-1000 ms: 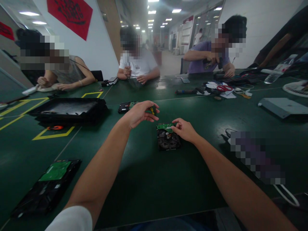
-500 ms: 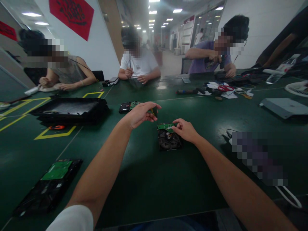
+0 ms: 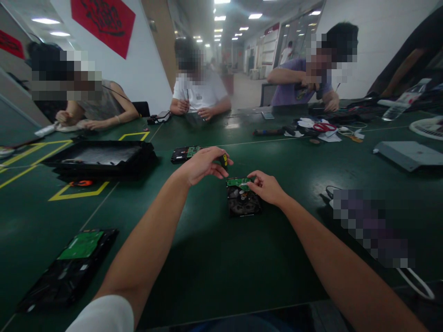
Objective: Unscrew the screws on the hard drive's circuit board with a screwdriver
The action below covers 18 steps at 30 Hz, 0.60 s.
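A hard drive (image 3: 244, 203) with a green circuit board (image 3: 237, 183) lies in front of me on the green table. My left hand (image 3: 207, 165) is closed around a black-and-yellow screwdriver (image 3: 224, 160), held upright just above the board's far left corner. Its tip is too small to make out. At the board's right edge, my right hand (image 3: 265, 186) rests with fingers bent, thumb and fingertips touching the drive. Another hard drive (image 3: 183, 154) lies behind my left hand. A larger black unit with a green board (image 3: 74, 263) sits at the near left.
A stacked black tray (image 3: 100, 159) stands at the left, with an orange tool (image 3: 82, 183) beside it. At the right are a grey metal case (image 3: 408, 154) and a blurred-out item with a white cord (image 3: 415, 281). Several people sit across the table.
The screwdriver has turned in my left hand, so its yellow marking shows now. My left fingers have shifted slightly; my right hand stays put on the drive.
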Available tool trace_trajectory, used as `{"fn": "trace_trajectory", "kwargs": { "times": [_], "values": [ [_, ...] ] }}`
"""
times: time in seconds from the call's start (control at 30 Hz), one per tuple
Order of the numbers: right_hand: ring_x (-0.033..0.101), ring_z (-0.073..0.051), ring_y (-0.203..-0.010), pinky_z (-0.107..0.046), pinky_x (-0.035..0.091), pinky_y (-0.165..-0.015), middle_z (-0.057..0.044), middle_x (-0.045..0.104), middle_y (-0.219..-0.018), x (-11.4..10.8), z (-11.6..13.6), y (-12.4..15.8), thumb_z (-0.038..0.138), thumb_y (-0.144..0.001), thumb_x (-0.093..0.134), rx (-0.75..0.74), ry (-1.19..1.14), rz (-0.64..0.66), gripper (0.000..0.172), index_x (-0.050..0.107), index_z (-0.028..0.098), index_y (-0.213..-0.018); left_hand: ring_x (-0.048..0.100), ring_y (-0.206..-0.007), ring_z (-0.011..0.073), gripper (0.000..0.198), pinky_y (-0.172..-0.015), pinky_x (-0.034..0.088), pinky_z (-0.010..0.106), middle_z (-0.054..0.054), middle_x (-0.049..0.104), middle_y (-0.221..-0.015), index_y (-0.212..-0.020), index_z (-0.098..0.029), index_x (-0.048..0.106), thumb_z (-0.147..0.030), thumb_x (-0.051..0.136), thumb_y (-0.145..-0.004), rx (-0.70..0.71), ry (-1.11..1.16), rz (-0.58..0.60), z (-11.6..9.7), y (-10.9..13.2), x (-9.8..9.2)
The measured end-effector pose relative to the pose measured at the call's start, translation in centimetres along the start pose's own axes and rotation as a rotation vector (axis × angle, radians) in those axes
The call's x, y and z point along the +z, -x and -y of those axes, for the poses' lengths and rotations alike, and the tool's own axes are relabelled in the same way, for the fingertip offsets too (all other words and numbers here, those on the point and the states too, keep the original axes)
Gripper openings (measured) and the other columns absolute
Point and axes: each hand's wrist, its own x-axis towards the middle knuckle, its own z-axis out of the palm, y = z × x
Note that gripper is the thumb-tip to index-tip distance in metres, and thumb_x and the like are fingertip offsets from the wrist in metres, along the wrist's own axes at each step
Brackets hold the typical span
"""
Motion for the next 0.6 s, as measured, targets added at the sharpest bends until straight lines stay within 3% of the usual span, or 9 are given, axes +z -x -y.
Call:
{"fn": "trace_trajectory", "kwargs": {
  "times": [0.3,0.6],
  "values": [
    [0.056,-0.014,-0.065,-0.027,0.037,-0.062,0.002,0.062,-0.074,-0.20,0.36,0.07,0.039,-0.094,0.062,-0.015,0.033,0.006,0.029,0.064,0.022,-0.117,0.069,-0.066,0.0155,0.031,-0.052,0.051,0.025,0.012,0.070,-0.104,-0.102,-0.015,0.071,-0.041,0.061,-0.090,0.010,-0.047,0.005,0.14,-0.25,-0.22],
    [0.055,-0.014,-0.063,-0.027,0.035,-0.061,0.003,0.061,-0.070,-0.18,0.64,0.05,0.042,-0.097,0.058,-0.020,0.075,0.017,0.027,0.064,0.024,-0.116,0.071,-0.067,0.0182,0.034,-0.053,0.053,0.027,0.012,0.072,-0.102,-0.107,-0.016,0.069,-0.044,0.061,-0.090,0.014,-0.029,0.014,0.30,-0.29,-0.33]
  ]
}}
